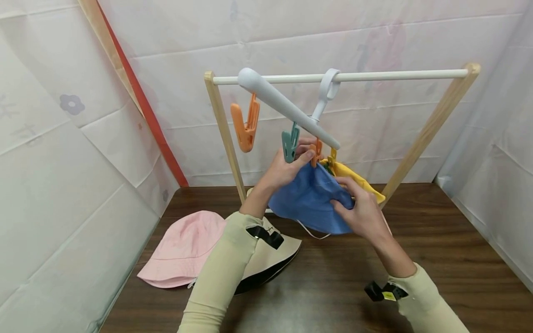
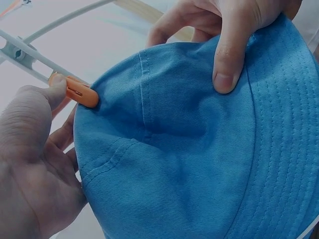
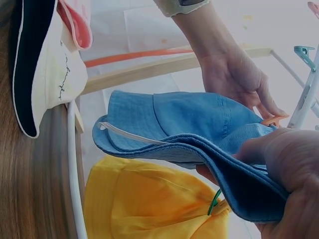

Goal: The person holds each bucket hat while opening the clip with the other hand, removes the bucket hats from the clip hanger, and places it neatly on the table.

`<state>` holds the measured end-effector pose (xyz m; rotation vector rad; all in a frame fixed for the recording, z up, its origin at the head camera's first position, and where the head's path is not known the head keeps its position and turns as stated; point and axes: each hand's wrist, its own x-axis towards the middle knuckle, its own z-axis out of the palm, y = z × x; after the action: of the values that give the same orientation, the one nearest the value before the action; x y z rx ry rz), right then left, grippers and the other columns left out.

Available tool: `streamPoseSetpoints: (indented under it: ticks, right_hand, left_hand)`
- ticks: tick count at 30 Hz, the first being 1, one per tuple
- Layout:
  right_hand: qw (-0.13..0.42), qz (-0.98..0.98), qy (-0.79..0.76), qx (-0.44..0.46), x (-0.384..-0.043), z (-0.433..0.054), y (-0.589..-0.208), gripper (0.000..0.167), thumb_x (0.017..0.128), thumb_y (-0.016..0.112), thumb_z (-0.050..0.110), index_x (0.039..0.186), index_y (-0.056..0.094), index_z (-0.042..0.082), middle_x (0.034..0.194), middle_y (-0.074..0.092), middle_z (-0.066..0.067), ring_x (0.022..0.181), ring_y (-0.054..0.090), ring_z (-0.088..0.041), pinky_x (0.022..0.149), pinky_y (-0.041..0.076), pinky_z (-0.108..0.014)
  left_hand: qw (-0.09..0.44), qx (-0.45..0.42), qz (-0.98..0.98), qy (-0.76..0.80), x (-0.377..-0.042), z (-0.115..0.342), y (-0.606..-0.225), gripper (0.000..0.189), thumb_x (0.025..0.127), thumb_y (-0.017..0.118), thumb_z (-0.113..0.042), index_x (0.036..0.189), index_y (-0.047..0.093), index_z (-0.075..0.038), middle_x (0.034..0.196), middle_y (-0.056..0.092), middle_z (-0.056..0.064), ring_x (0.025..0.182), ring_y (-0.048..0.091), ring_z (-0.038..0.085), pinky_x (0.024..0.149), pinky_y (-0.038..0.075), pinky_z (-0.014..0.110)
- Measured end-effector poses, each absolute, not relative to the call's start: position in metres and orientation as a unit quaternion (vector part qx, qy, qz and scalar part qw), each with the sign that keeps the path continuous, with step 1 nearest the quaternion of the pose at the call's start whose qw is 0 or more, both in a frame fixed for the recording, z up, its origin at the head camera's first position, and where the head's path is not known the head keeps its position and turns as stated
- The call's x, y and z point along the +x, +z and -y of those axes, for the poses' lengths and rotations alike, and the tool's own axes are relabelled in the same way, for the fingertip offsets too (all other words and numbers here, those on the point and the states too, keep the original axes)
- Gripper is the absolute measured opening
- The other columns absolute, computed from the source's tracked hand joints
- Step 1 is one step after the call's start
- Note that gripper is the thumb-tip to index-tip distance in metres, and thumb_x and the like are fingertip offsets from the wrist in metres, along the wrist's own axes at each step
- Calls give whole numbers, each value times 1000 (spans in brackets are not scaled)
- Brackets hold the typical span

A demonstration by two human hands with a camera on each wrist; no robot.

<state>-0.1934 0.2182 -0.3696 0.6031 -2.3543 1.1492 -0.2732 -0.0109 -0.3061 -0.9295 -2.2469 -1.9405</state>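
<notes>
A blue bucket hat (image 1: 306, 199) hangs by its crown from an orange clip (image 1: 315, 153) on a white hanger (image 1: 287, 105). My left hand (image 1: 285, 170) pinches that clip between thumb and fingers; in the left wrist view the thumb lies on the clip (image 2: 82, 94). On the other side, my right hand (image 1: 365, 213) grips the hat, its thumb on the outer cloth and its fingers partly hidden behind. A white strap (image 3: 132, 134) shows at the brim in the right wrist view. Behind the blue hat, a yellow hat (image 1: 361, 179) hangs near a yellow clip (image 1: 332, 159).
The hanger hooks over the white rail (image 1: 387, 76) of a wooden-legged rack (image 1: 433, 125). Another orange clip (image 1: 246, 127) and a teal clip (image 1: 289, 145) dangle from it. A pink hat (image 1: 183, 252) and a beige hat (image 1: 272, 254) with dark lining lie on the brown table (image 1: 333, 286).
</notes>
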Motion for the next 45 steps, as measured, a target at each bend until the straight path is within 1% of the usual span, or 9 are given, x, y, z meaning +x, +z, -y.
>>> streamPoseSetpoints:
  ticks: [7,15,23,27,34,38,45]
  right_hand:
    - [236,852,413,219,-194,-218,-373,50,92,81,-10,139,70,2,126,82,-31,109,82,-51,86,66,-68]
    - [237,850,414,222,-193,-218,-374,50,92,81,-10,140,71,3,126,82,-29,111,82,-49,88,66,-67]
    - [242,849,417,216,-192,-217,-377,49,92,82,-9,139,72,3,124,83,-29,109,83,-50,87,66,-67]
    - [243,849,420,211,-191,-217,-379,49,92,81,-9,138,72,3,123,83,-29,108,83,-50,87,66,-67]
    - [254,846,417,216,-191,-218,-381,48,91,82,-10,136,73,3,121,84,-28,107,83,-49,85,66,-67]
    - [259,846,414,216,-191,-219,-382,48,90,83,-9,135,73,4,120,84,-27,105,84,-48,83,66,-65]
    - [262,847,410,215,-191,-220,-384,49,89,84,-9,135,74,5,120,85,-24,105,84,-45,82,66,-60]
  left_hand:
    - [8,-306,711,-633,-274,11,-305,41,115,56,-3,155,55,5,144,70,36,137,71,50,125,54,45]
    - [10,-288,724,-627,-274,13,-308,42,115,58,-7,156,57,1,153,68,30,146,66,44,127,51,49]
    - [7,-287,719,-633,-274,12,-308,41,116,59,-9,155,57,1,148,70,31,142,68,45,126,52,48]
    - [6,-294,719,-630,-274,12,-307,41,116,58,-7,156,56,1,147,70,32,141,69,44,126,52,47]
    - [9,-293,720,-629,-274,12,-308,42,115,58,-8,156,56,1,153,67,30,146,65,43,129,50,51]
    - [12,-290,722,-629,-274,11,-308,43,115,59,-9,156,56,2,153,67,30,148,64,44,130,48,53]
    - [12,-287,721,-631,-274,11,-307,42,115,59,-8,156,56,2,155,66,29,148,64,44,129,49,53]
